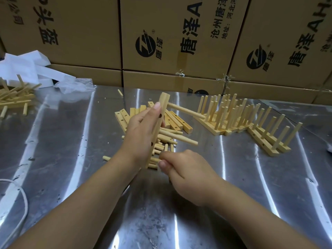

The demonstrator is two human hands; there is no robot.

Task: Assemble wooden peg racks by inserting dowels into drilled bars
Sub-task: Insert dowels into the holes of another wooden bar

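Two dowels [179, 139] sat in the bar [163, 105], gripped tilted over the worktop [233, 186] by the left hand [142, 135]; the right hand [186, 171] curled at the loose pile [167, 147], grasp unclear; next, seemingly, aligning a peg with an empty hole [160, 115].

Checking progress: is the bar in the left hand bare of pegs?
No, two pegs stick out sideways from the bar that the left hand holds.

Left hand [142, 135] holds a bar [163, 105] upright, two dowels [185, 110] jutting toward 3 o'clock; right hand [186, 173] pinches a dowel [154, 159] at its foot.
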